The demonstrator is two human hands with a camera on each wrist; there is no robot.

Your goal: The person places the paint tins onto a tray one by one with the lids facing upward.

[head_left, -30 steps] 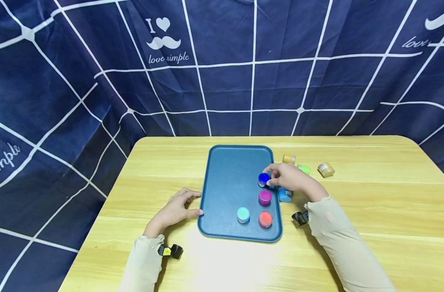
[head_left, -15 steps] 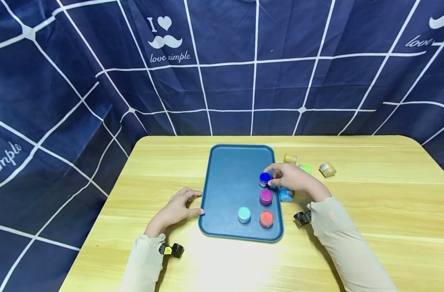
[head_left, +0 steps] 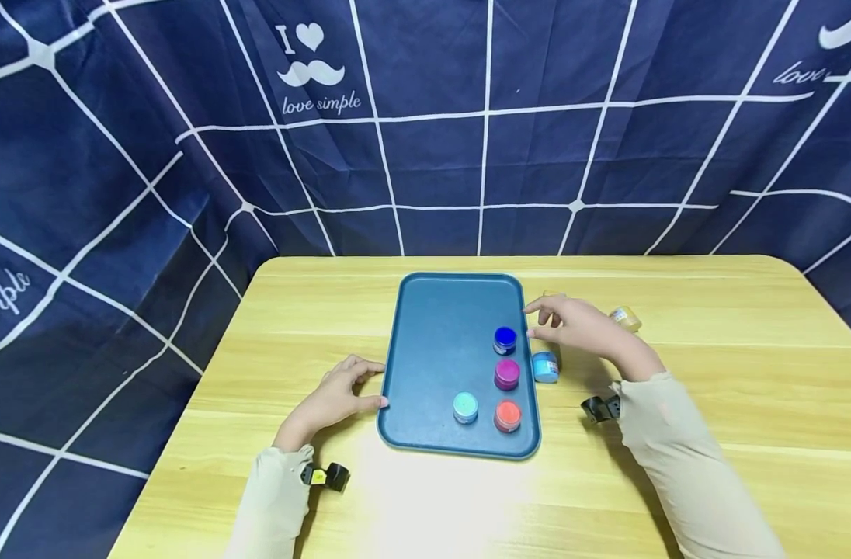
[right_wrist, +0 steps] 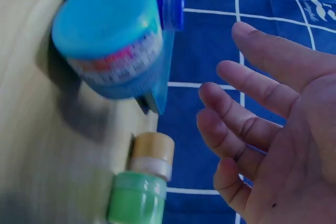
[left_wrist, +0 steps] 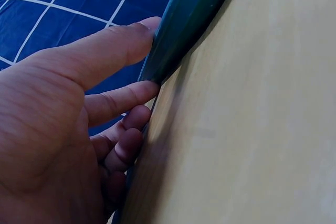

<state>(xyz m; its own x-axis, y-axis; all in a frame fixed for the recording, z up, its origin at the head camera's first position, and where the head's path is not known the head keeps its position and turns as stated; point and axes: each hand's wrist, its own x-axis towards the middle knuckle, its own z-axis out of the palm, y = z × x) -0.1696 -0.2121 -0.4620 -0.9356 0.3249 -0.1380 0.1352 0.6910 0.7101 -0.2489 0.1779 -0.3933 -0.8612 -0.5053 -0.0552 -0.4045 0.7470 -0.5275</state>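
Observation:
My left hand [head_left: 337,390] rests at the left side of a blue tray [head_left: 425,326], its thumb and fingertips touching the rim; the left wrist view shows the fingers [left_wrist: 123,95] fairly straight against the edge. My right hand [head_left: 578,326] hovers by the tray's right edge, fingers spread and holding nothing. Just left of its fingertips, a dark blue paint jar [head_left: 505,340] stands on the tray. In front of that jar are a magenta jar [head_left: 507,374] and a coral jar [head_left: 507,416], with a turquoise jar [head_left: 465,407] to their left.
A light blue jar [head_left: 545,367] lies on the table against the tray's right side. Past my right hand lies a yellow jar [head_left: 626,318]. The right wrist view also shows an ochre jar [right_wrist: 152,155] and a green jar [right_wrist: 137,199]. A curtain [head_left: 425,155] hangs behind the table.
My right hand has let go of the dark blue jar and moved right and slightly back, off the tray. The jar stays on the tray. My left hand keeps its place.

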